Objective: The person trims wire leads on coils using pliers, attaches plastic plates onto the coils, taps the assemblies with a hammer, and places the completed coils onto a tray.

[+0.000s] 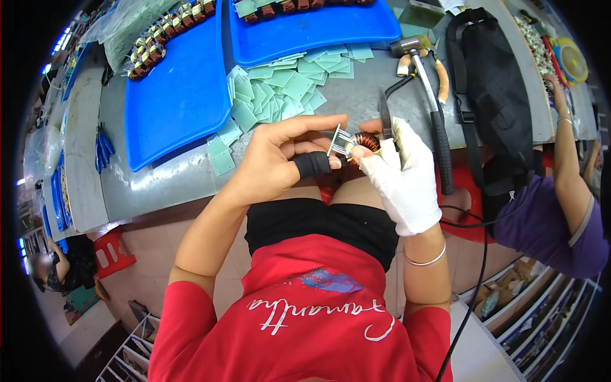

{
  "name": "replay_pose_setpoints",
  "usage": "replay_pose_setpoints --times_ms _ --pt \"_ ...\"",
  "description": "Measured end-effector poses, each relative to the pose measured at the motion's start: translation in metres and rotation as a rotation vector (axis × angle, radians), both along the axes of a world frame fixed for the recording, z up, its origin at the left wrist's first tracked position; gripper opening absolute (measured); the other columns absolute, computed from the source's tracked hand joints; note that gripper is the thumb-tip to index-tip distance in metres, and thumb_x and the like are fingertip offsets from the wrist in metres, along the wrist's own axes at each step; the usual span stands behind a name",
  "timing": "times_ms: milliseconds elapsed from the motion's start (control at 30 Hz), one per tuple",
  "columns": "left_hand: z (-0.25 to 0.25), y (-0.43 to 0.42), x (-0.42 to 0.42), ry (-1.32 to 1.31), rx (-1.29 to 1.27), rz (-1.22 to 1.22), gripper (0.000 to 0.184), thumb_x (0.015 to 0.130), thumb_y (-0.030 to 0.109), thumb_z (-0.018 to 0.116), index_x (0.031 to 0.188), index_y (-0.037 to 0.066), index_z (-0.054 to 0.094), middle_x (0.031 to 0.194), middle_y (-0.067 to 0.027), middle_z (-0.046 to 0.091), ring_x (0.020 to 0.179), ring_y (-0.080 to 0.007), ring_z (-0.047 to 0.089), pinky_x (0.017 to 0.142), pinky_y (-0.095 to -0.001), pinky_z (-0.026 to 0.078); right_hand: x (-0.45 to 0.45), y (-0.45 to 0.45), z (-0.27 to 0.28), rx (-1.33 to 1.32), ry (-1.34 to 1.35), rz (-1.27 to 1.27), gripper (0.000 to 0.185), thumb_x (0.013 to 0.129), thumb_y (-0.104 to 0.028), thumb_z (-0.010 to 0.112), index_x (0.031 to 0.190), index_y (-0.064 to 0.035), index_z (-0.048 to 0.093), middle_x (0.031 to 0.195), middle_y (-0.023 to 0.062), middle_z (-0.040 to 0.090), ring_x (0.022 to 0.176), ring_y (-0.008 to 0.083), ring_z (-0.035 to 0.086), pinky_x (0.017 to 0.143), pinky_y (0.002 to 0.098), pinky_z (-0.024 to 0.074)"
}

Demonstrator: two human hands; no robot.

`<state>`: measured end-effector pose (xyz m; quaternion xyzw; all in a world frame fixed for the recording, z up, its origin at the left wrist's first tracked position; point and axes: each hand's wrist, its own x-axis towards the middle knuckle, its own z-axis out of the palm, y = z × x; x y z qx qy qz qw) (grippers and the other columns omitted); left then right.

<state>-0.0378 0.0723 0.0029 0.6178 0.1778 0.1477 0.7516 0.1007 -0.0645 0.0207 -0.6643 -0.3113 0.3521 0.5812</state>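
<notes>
My left hand [273, 156], with a black sleeve around its thumb, pinches a small pale green board [335, 140] edge-on. White leads or pins stretch from the board to a copper-wound ring coil [367, 141]. My right hand [407, 181], in a white glove with bare fingertips, grips the coil from the other side. A flat dark blade [385, 113] juts up from between the right fingers; its lower end is hidden by the glove. Both hands meet above my lap at the table's front edge.
Loose green boards [280, 89] lie piled behind my hands. Blue trays [178, 95] hold rows of coils. A hammer [433, 102], a black bag [493, 95] and blue-handled pliers [103, 149] lie on the metal table [172, 197]. A co-worker in purple [554, 216] sits at right.
</notes>
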Motion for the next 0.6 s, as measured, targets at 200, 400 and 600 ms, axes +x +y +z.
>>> replay_pose_setpoints --times_ms 200,400,600 --pt "0.000 0.002 -0.002 -0.034 0.054 0.019 0.046 0.079 -0.010 0.068 0.124 -0.006 0.056 0.122 -0.0173 0.059 0.107 -0.0211 0.061 0.095 -0.0347 0.051 0.006 -0.001 0.012 -0.042 0.308 0.082 0.034 0.078 -0.007 0.075 0.106 0.0033 0.058 0.094 0.0101 0.065 0.081 0.0099 0.061 0.070 0.0229 0.0496" --pt "0.002 0.000 -0.002 0.000 0.071 -0.009 0.047 0.078 -0.010 0.069 0.124 -0.006 0.056 0.121 -0.0178 0.061 0.107 -0.0222 0.062 0.094 -0.0351 0.052 0.003 -0.003 0.004 -0.095 -0.066 0.051 0.031 0.076 -0.008 0.076 0.099 0.0035 0.060 0.085 0.0098 0.064 0.074 0.0112 0.059 0.067 0.0250 0.0496" --pt "0.003 0.001 -0.002 0.057 0.014 -0.049 0.049 0.076 -0.012 0.071 0.123 -0.007 0.057 0.115 -0.0166 0.063 0.099 -0.0214 0.065 0.087 -0.0321 0.056 0.008 -0.006 0.009 -0.087 -0.070 0.094 0.026 0.079 -0.007 0.074 0.098 0.0025 0.059 0.084 0.0084 0.064 0.073 0.0113 0.059 0.066 0.0246 0.0492"
